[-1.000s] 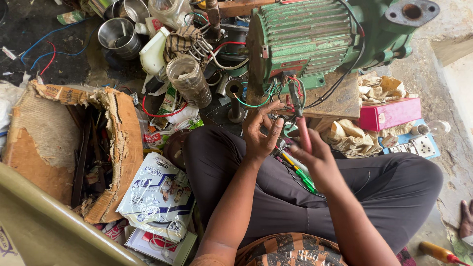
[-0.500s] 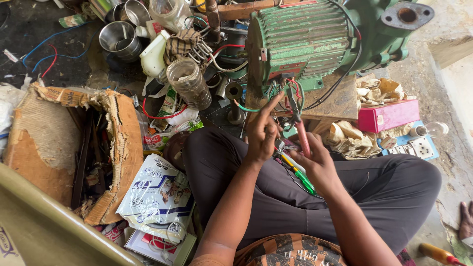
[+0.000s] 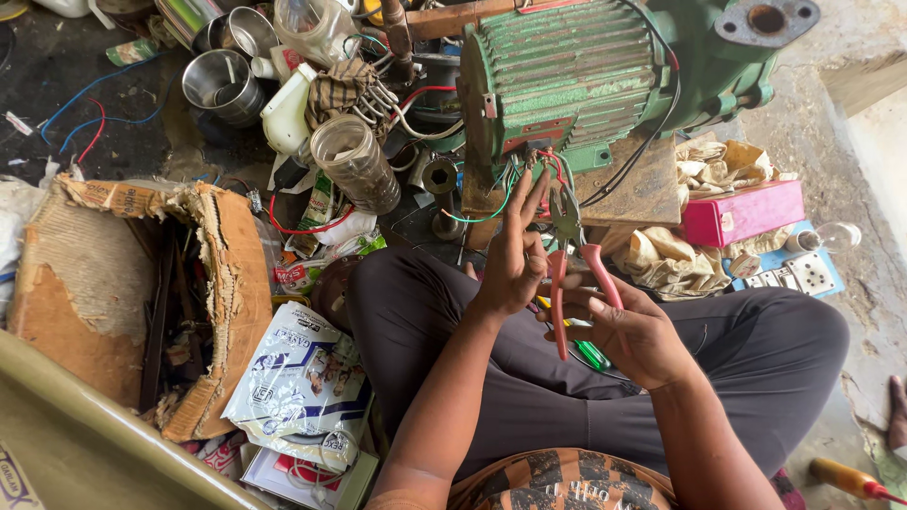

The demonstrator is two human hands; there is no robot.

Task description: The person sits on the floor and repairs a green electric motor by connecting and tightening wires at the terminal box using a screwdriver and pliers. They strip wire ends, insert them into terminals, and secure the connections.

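Observation:
A green finned electric motor (image 3: pixel 576 80) sits on a wooden block (image 3: pixel 642 184) in front of my crossed legs. Red, green and black wires (image 3: pixel 529 175) hang from its terminal box. My right hand (image 3: pixel 638 331) holds red-handled pliers (image 3: pixel 572 255), jaws pointing up at those wires. My left hand (image 3: pixel 515 255) is raised beside the pliers, fingers spread, fingertips at the wire ends. A green-handled screwdriver (image 3: pixel 590 354) lies on my lap under the hands.
A torn cardboard box (image 3: pixel 142 283) stands at left, printed plastic bags (image 3: pixel 302 387) beside it. Steel cups (image 3: pixel 222 85), a clear jar (image 3: pixel 354 161) and a white bottle (image 3: pixel 288 109) crowd the back. A pink box (image 3: pixel 742 212), rags and a switch plate (image 3: pixel 798 274) lie at right.
The pliers have risen toward the motor's wires and now stand more upright. My left hand's fingers have straightened upward at the wire ends.

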